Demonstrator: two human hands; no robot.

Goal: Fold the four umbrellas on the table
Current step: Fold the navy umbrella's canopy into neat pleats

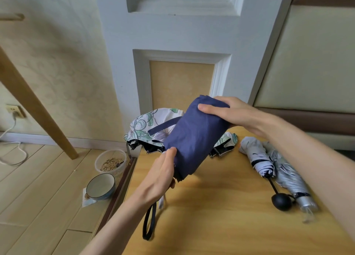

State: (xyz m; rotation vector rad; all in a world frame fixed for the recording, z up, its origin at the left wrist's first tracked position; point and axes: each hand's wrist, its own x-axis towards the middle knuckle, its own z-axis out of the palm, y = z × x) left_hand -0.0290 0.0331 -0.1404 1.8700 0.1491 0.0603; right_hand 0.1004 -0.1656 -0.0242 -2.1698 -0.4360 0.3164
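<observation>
We hold the navy umbrella [192, 139] above the worktop [221, 216], left hand [163, 176] gripping its base, right hand [236, 112] curled round its top. 2 folded umbrellas [257, 158] lie right; the floral umbrella [146, 128] awaits folding.

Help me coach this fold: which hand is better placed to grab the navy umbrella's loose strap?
Probably the left hand: the strap juts out on its side, just above its thumb, while the right hand grips the navy umbrella at the far end.
</observation>
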